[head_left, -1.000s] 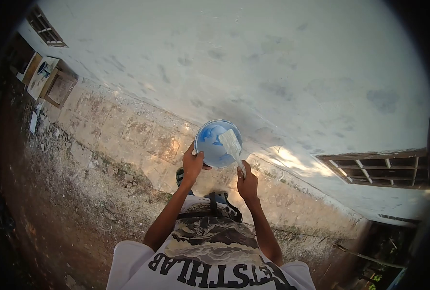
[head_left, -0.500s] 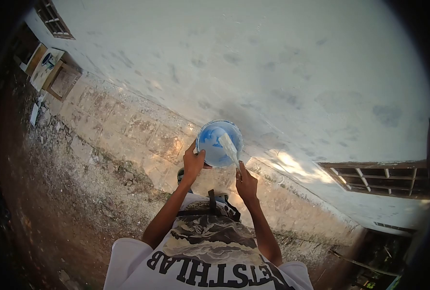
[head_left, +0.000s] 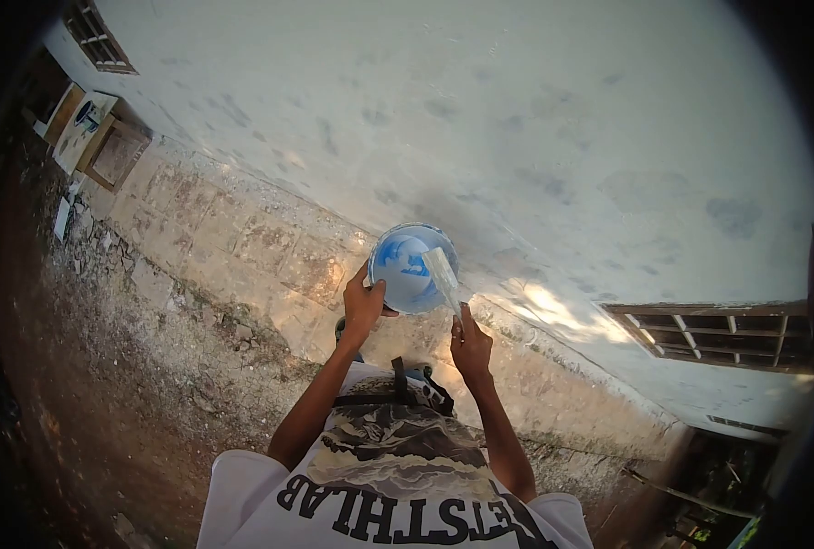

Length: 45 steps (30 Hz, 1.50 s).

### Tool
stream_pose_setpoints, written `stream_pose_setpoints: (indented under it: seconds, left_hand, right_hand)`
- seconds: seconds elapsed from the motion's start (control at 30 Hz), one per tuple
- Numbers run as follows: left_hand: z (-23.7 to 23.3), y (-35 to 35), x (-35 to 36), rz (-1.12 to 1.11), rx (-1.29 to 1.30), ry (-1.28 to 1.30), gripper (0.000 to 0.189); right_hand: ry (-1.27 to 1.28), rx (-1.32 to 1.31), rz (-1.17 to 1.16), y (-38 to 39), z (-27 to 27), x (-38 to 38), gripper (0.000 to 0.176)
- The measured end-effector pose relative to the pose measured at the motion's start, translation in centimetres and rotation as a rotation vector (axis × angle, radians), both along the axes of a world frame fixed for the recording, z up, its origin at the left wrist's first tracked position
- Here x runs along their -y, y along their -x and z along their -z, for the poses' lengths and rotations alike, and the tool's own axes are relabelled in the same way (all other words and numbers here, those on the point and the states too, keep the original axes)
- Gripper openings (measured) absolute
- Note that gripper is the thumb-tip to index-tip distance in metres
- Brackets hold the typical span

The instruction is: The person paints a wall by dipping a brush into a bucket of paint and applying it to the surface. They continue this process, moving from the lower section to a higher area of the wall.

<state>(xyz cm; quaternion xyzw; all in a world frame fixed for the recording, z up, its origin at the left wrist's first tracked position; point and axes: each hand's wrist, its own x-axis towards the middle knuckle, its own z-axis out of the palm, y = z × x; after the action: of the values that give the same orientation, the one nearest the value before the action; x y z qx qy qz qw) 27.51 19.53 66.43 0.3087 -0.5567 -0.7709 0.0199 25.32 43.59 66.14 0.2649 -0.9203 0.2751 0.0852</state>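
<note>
A round blue bucket (head_left: 405, 288), smeared inside with a whitish coating, is tipped so that its inside faces me. My left hand (head_left: 365, 300) grips its lower left rim, the thumb on the near side. In my right hand (head_left: 471, 343) is the handle of a flat scraper (head_left: 440, 273), whose pale, coated blade points up and left over the right part of the bucket's opening. Whether the blade touches the rim I cannot tell.
A whitish wall (head_left: 553, 146) with grey patches rises in front, with a barred window (head_left: 718, 335) at the right and another (head_left: 101, 37) at the upper left. At the far left, a wooden table (head_left: 85, 137) bears a dark container. Paving (head_left: 288, 256) runs along the wall.
My right hand and the scraper have shifted slightly to the right. The bucket has moved a little up and left with my left hand, still held.
</note>
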Motion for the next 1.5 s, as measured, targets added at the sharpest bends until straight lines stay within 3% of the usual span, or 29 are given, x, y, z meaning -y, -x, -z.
stream_pose_setpoints:
  seconds: [0.1, 0.4, 0.47, 0.53, 0.6, 0.67, 0.8, 0.93, 1.0, 1.03, 1.1, 1.2, 1.33, 1.47, 1.5]
  left_hand:
    - [-0.1, 0.0, -0.3, 0.007, 0.008, 0.057, 0.055]
    - [-0.5, -0.3, -0.1, -0.027, 0.004, 0.038, 0.055]
    - [-0.8, -0.3, -0.1, -0.015, 0.006, 0.033, 0.054]
    - [-0.3, -0.4, -0.3, 0.024, 0.015, 0.144, 0.053]
    - [0.5, -0.3, 0.1, -0.011, -0.004, 0.087, 0.055]
    - [0.7, -0.4, 0.2, -0.046, -0.022, 0.027, 0.057]
    - [-0.4, -0.6, 0.2, 0.013, 0.018, 0.049, 0.055]
    - [0.4, -1.0, 0.2, -0.027, -0.003, 0.006, 0.057]
    - [0.5, -1.2, 0.2, -0.003, -0.001, 0.019, 0.056]
    - [0.4, -1.2, 0.1, 0.022, 0.000, 0.031, 0.055]
    - [0.2, -1.3, 0.0, 0.031, 0.008, 0.028, 0.055]
    - [0.1, -1.4, -0.1, 0.040, 0.007, 0.024, 0.054]
    - [0.4, -1.4, -0.1, 0.006, 0.000, 0.033, 0.056]
    - [0.0, -1.5, -0.1, 0.006, 0.011, 0.012, 0.056]
    - [0.0, -1.5, 0.0, 0.006, 0.011, -0.002, 0.056]
  right_hand:
    - [-0.128, 0.005, -0.033, 0.4, 1.1, -0.3, 0.042]
    - [0.046, -0.052, -0.013, -0.7, -0.3, 0.3, 0.041]
    - [-0.138, -0.028, -0.069, -0.4, 1.5, -0.4, 0.040]
    - [-0.146, -0.014, -0.069, -0.4, 1.9, -0.6, 0.040]
    - [-0.152, 0.001, -0.071, -0.3, 1.7, -0.3, 0.040]
    - [0.041, -0.061, -0.048, -0.4, -0.1, 0.4, 0.038]
    - [0.177, -0.019, 0.054, -1.0, -2.0, 0.9, 0.034]
    - [0.442, 0.169, 0.189, -1.9, -1.9, 1.7, 0.030]
    - [0.709, 0.527, 0.185, -1.9, -2.4, 1.9, 0.029]
    - [0.708, 0.525, 0.187, -1.8, -2.9, 2.0, 0.029]
    - [0.837, 0.876, 0.263, -1.6, -4.2, 2.4, 0.028]
    - [0.941, 1.067, 0.315, -1.3, -5.4, 2.6, 0.028]
    - [0.951, 1.070, 0.347, -1.1, -6.8, 2.8, 0.029]
    - [0.782, 0.855, 0.299, -0.9, -8.7, 3.1, 0.027]
    - [0.734, 0.693, 0.244, -1.0, -8.2, 2.9, 0.027]
